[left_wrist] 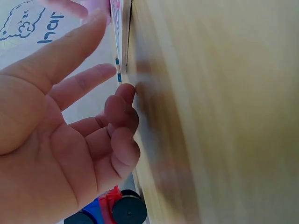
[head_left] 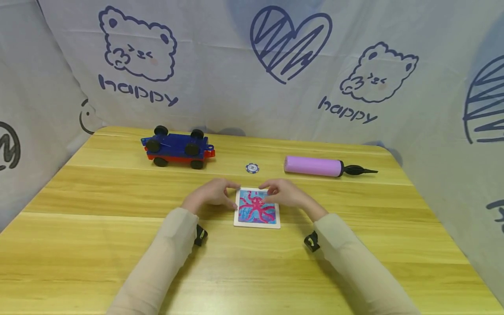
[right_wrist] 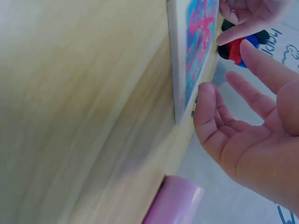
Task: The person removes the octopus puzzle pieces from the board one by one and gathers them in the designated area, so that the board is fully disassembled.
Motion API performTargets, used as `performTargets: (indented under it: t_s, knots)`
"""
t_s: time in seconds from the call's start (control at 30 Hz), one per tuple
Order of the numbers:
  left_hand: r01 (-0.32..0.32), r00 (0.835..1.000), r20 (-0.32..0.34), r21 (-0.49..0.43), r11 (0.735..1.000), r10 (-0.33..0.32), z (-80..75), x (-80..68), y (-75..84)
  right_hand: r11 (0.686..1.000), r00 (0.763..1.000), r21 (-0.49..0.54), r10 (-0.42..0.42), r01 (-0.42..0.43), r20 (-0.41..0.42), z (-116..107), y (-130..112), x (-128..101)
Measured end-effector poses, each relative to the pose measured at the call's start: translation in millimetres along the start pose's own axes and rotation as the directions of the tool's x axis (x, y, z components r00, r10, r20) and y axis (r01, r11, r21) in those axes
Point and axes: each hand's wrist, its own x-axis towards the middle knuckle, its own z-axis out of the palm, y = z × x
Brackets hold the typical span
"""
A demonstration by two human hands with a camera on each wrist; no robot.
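A square octopus picture (head_left: 256, 215) with a white border lies flat on the table between the two hands. My left hand (head_left: 214, 192) is at its left edge, with the thumb and index finger right beside the border and the other fingers loosely bent in the left wrist view. Over the upper right corner hovers my right hand (head_left: 284, 193), its thumb overlapping the picture in the head view. Seen from the right wrist, the picture's thick pale edge (right_wrist: 176, 70) shows, and the right fingers are relaxed with nothing between them.
Behind the picture lies a small blue-and-white poker chip (head_left: 252, 168). A red and blue toy vehicle (head_left: 177, 146) with black wheels, some pointing up, sits at the back left. At the back right rests a purple hand pump (head_left: 313, 166) with a black nozzle.
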Motion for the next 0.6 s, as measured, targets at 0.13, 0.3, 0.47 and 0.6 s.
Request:
performTargets:
  t_s: [0.13,0.3,0.47,0.6]
  knots:
    - [0.019,1.000,0.020,0.001,1.000,-0.019,-0.3,0.9,-1.2,1.000,1.000,0.010,0.013,-0.013,0.026,3.3,0.8,8.6]
    - [0.035,0.999,0.039,0.004,0.999,-0.035,-1.3,1.8,-1.5,0.996,0.996,0.068,0.060,-0.065,0.071,6.1,-0.8,17.4]
    - [0.032,0.998,0.050,-0.001,0.999,-0.032,-1.3,2.4,-1.7,0.987,0.990,0.114,0.102,-0.113,0.099,8.7,-3.3,24.9]
    - [0.046,0.997,0.065,-0.032,0.998,-0.044,0.0,4.9,-2.8,0.989,0.990,0.104,0.099,-0.109,0.096,10.8,-3.8,28.6]
